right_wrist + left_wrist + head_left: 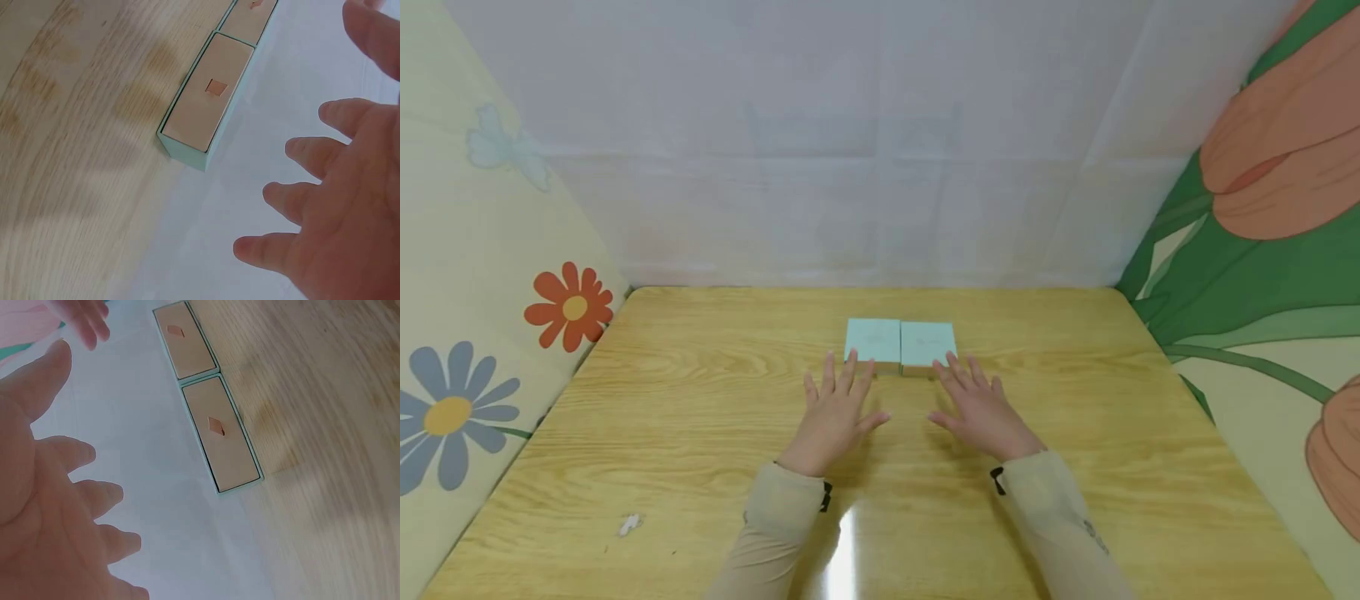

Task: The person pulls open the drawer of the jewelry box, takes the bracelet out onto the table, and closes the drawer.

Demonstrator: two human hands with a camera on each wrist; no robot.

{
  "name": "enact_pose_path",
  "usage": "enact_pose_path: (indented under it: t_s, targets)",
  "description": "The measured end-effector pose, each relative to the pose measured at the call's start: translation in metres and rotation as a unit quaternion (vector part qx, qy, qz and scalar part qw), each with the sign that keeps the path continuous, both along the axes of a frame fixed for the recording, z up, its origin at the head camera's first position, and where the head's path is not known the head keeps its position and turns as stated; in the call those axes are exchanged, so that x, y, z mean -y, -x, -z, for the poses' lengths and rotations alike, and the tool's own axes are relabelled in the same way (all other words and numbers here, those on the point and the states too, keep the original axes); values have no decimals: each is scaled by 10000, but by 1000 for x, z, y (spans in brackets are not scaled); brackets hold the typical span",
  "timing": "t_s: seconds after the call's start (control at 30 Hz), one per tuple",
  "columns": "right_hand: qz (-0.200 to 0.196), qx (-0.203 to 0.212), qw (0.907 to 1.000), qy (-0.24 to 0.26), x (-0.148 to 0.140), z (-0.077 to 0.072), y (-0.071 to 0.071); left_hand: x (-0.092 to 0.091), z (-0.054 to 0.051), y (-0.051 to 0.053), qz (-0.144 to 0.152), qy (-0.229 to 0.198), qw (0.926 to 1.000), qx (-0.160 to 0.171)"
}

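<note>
Two mint-green drawer boxes stand side by side on the wooden table, the left box (873,337) touching or almost touching the right box (927,338). Their tan fronts, each with a small tab, face me; the left box's front (234,456) shows in the left wrist view, the right box's front (194,119) in the right one. My left hand (835,417) is held out over the table with fingers spread, fingertips near the left box. Likewise my right hand (987,413) is spread, near the right box. Both wrist views show the fingers apart from the boxes, holding nothing.
The wooden table (685,400) ends at a pale cloth (820,167) hanging behind the boxes. Flower-printed cloths border the left and right sides. A small white patch (631,524) marks the table at the front left.
</note>
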State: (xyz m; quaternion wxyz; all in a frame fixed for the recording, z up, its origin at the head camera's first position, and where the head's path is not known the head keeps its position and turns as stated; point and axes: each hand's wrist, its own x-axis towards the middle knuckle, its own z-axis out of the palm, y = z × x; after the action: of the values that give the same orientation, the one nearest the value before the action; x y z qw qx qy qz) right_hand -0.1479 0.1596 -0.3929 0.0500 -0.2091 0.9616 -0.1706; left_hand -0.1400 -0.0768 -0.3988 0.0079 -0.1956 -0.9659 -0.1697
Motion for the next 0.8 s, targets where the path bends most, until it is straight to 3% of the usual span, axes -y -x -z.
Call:
enact_pose_path:
  t_s: [0.8]
  targets:
    - [22, 90, 9998, -158, 9, -3, 7, 1, 4, -1, 42, -142, 9999, 61]
